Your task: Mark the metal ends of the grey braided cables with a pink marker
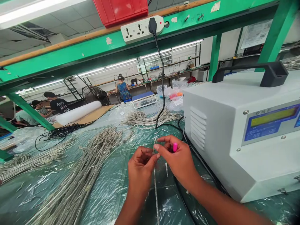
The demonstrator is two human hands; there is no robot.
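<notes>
Both my hands meet over the plastic-covered green table (110, 187). My left hand (140, 167) pinches the upper end of a thin grey braided cable (156, 187) that runs down toward me. My right hand (177, 157) pinches the same cable end from the right, with a small pink piece (175, 147) tucked between its fingers. A loose short bit (166, 169) lies on the plastic just below my right hand.
A big heap of the same grey cables (84, 178) lies at my left, another bundle (145, 118) farther back. A white tester box (243, 131) with a black handle stands at right. A black power cord (161, 78) hangs from a socket strip (142, 28). People work in the background.
</notes>
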